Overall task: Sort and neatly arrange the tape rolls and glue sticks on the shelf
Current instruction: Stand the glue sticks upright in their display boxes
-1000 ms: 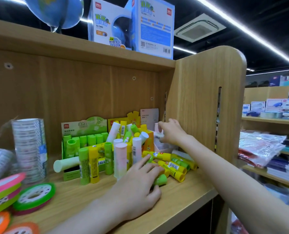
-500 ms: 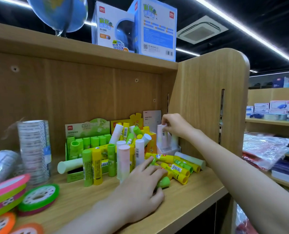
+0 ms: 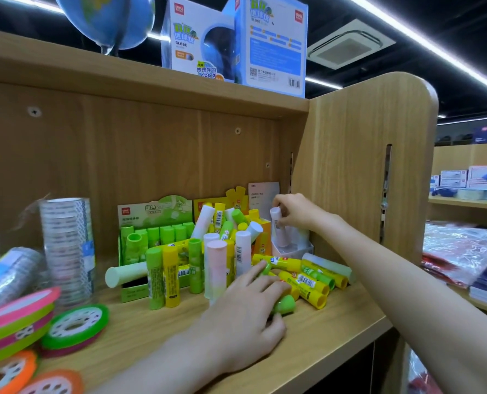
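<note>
My right hand (image 3: 295,210) pinches the top of a pale pink glue stick (image 3: 279,231) that stands in a small clear box (image 3: 296,250) at the shelf's back right corner. My left hand (image 3: 248,317) rests on the shelf board with its fingers around a green-capped glue stick (image 3: 285,304) lying there. Several yellow and green glue sticks (image 3: 307,278) lie in a pile just beyond it. More sticks stand upright in front of a green display box (image 3: 154,220) and a yellow one (image 3: 262,237). A stack of clear tape rolls (image 3: 67,245) stands at the left.
Coloured tape rolls, green (image 3: 76,327), pink (image 3: 15,317) and orange (image 3: 6,371), lie at the front left. A wrapped tape stack (image 3: 6,277) lies on its side. Globe boxes (image 3: 236,44) stand on the upper shelf. The wooden side panel (image 3: 359,180) closes the shelf at right.
My right hand rose from low behind the sticks and now holds the pink glue stick upright in the clear box. My left hand stayed on the green-capped stick.
</note>
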A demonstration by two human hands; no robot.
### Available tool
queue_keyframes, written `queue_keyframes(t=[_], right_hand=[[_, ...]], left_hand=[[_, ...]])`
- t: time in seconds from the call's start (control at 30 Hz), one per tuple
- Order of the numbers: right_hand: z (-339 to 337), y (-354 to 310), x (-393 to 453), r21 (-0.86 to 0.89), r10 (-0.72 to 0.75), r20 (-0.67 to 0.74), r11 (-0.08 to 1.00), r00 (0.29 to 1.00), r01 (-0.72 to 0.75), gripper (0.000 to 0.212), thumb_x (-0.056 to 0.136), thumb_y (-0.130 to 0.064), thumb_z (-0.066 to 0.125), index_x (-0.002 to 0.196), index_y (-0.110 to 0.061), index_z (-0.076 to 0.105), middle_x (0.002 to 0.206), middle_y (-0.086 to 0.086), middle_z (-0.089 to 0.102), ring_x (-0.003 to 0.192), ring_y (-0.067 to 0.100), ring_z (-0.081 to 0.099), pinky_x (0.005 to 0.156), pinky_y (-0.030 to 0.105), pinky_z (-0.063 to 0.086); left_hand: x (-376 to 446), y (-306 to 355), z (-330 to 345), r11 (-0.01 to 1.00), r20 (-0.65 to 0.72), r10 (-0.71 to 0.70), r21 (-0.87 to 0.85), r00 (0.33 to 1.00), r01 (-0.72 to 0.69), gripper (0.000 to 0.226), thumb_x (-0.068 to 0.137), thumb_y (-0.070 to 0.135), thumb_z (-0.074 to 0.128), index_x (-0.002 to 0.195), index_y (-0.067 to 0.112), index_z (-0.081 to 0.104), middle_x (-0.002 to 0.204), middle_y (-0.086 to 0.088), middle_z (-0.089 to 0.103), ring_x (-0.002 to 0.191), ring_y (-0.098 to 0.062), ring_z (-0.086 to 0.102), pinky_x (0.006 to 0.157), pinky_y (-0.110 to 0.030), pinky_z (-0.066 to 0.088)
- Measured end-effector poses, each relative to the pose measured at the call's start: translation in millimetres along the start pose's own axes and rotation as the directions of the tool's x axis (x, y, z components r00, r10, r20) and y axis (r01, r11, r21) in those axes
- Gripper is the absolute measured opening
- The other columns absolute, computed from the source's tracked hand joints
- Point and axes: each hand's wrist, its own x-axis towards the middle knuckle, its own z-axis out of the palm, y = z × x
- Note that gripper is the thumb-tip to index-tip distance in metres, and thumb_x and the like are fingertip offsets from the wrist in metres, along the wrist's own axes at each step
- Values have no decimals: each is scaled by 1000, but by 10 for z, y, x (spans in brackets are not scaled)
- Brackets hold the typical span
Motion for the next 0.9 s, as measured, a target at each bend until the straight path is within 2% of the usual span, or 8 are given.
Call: queue_keyframes(t=[0.17,0.27,0.33,0.4,0.47,0.57,0.7,0.9], right_hand=[[-165,-29,-6,358,69,-196,934,978,6,44,92,-4,42,134,-15,43,110,6,55,96,25,55,74,29,44],[-294,-88,-77,516,37,-222,853,974,85,49,98,-11,33,145,-24,25,134,7,42,118,28,48,94,36,43],[-348,-123,-138,458,37,-213,886,976,67,51,100,-16,33,147,-20,16,145,9,35,133,28,37,102,36,34],[-377,-119,-174,344,70,-154,939,986,-13,47,97,-23,45,140,-17,26,117,6,54,112,26,54,82,29,45],[-369,-95,-186,170,90,-110,983,990,-70,31,88,-28,59,111,-17,42,89,1,55,81,20,56,59,26,41],[-343,-110,-157,-147,43,-65,988,997,-52,23,79,-26,69,83,-19,47,83,-2,53,78,21,51,55,29,35],[-331,-222,-75,-239,-31,99,970,995,54,21,76,-18,75,94,-15,65,94,-2,50,91,19,54,68,28,44],[-256,-210,65,-373,47,171,928,984,20,38,71,-5,75,107,-11,63,109,7,49,96,27,56,76,33,54]], left_hand=[[-3,-7,13,999,4,24,41,1000,-24,65,81,45,16,143,28,27,149,14,25,141,0,-8,103,-11,-11],[-5,2,-1,1000,6,5,11,1000,-6,53,92,37,29,144,28,26,150,13,25,141,-1,-8,109,-15,-4],[-11,9,-17,1000,1,-4,-5,1000,4,50,95,31,34,144,28,26,150,14,25,141,-1,-8,110,-16,-2],[-11,13,-17,1000,-3,-8,-8,1000,8,50,96,30,35,144,28,26,150,14,25,141,-1,-8,112,-18,-1],[-9,6,-7,1000,-7,-10,-8,1000,9,49,95,30,35,144,27,27,149,13,26,142,-1,-8,113,-19,-1],[-5,-10,17,1000,-12,1,-4,1000,-1,54,90,37,28,143,27,29,148,12,29,142,-3,-6,112,-17,-2],[-2,-32,37,1000,-27,11,-8,1000,-11,59,85,39,25,143,27,29,148,12,29,142,-3,-6,110,-16,-3],[0,-25,48,1000,-52,27,-9,998,-28,62,83,39,23,142,26,31,147,11,30,142,-4,-5,104,-11,-9]])
